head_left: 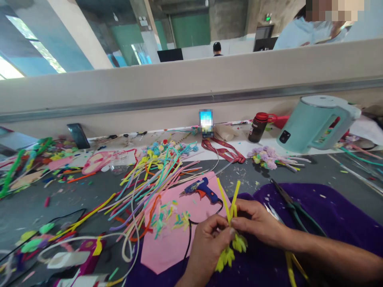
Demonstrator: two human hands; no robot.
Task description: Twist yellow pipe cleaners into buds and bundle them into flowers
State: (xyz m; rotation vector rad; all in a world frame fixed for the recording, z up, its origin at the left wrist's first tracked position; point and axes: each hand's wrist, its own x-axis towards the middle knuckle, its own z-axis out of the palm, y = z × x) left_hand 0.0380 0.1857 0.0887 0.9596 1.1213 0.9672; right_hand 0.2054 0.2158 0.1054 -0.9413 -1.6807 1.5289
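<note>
My left hand pinches the yellow pipe cleaners at the lower centre. From the right, my right hand grips the same yellow stems, its fingertips touching those of my left hand. Two yellow ends stick up in a V above the fingers. Yellow-green fluffy tufts hang below them. Just behind the hands, a blue glue gun lies on a pink sheet. Dark-handled pliers rest on the purple cloth at the right, beside partly hidden scissors.
Bundled pipe-cleaner flowers spread across the left centre. Behind stand a lit phone, a dark bottle and a mint kettle. A power strip with cables lies front left. People are beyond the partition.
</note>
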